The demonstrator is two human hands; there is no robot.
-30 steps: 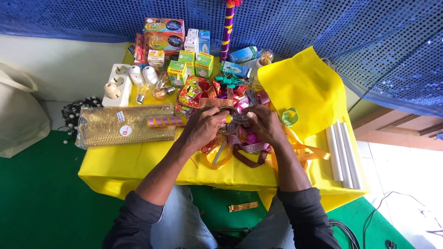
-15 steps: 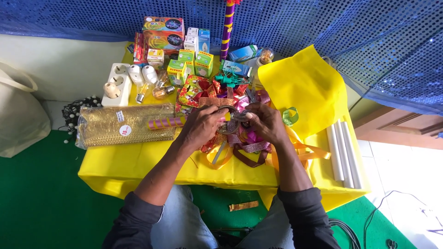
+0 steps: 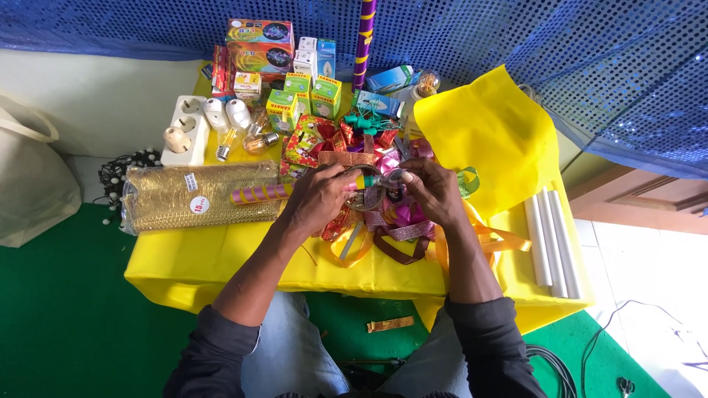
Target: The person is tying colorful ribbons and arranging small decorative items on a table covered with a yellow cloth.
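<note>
My left hand [image 3: 323, 195] and my right hand [image 3: 431, 190] meet over a heap of shiny ribbon rolls and bows [image 3: 383, 214] on a small table under a yellow cloth [image 3: 221, 254]. Between the fingertips of both hands I hold a small roll of silver ribbon [image 3: 380, 181] with a yellow-green piece at its left. The left hand grips it from the left, the right hand pinches it from the right. Orange ribbon loops [image 3: 487, 239] trail out beneath my right wrist.
A gold mesh bundle [image 3: 192, 195] lies left of my hands. Behind stand small boxes [image 3: 295, 92], light bulbs [image 3: 247, 136], a white socket strip [image 3: 188, 129] and a striped pole [image 3: 365, 37]. White tubes [image 3: 549, 236] lie at the right. A folded yellow sheet [image 3: 494, 136] leans behind.
Both hands stay over the ribbon heap; the fingers have shifted slightly on the small roll, which sits a little more level than before.
</note>
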